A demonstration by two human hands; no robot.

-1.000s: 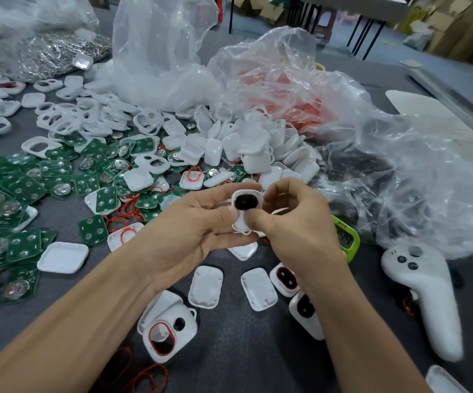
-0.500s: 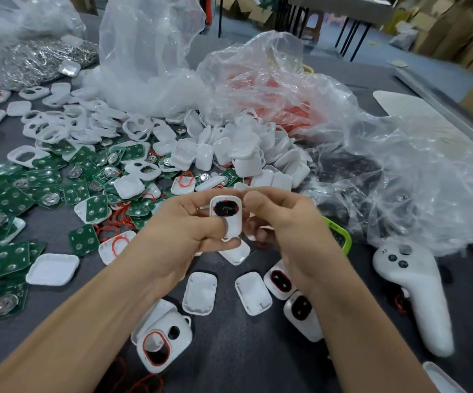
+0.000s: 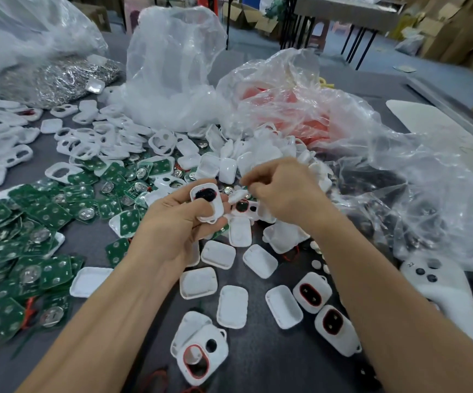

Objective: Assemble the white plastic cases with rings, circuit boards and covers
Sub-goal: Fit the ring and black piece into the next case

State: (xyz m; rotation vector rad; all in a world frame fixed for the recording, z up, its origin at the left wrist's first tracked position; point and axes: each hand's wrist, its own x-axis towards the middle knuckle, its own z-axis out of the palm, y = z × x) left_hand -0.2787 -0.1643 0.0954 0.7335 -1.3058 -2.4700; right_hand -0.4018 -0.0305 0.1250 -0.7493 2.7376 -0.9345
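Head view: we hold one white case (image 3: 207, 201) above the middle of the counter (image 3: 272, 364). Our left hand (image 3: 170, 231) grips it, fingers wrapped round its lower half, dark oval window facing up. Our right hand (image 3: 284, 191) hovers just beside it with fingers curled; whether they pinch a part is too blurred to tell. A few ringed cases (image 3: 311, 292) lie toward the near edge. The loose covers (image 3: 231, 306) and the heap of circuit boards (image 3: 45, 217) by the left edge suggest most of the work remains.
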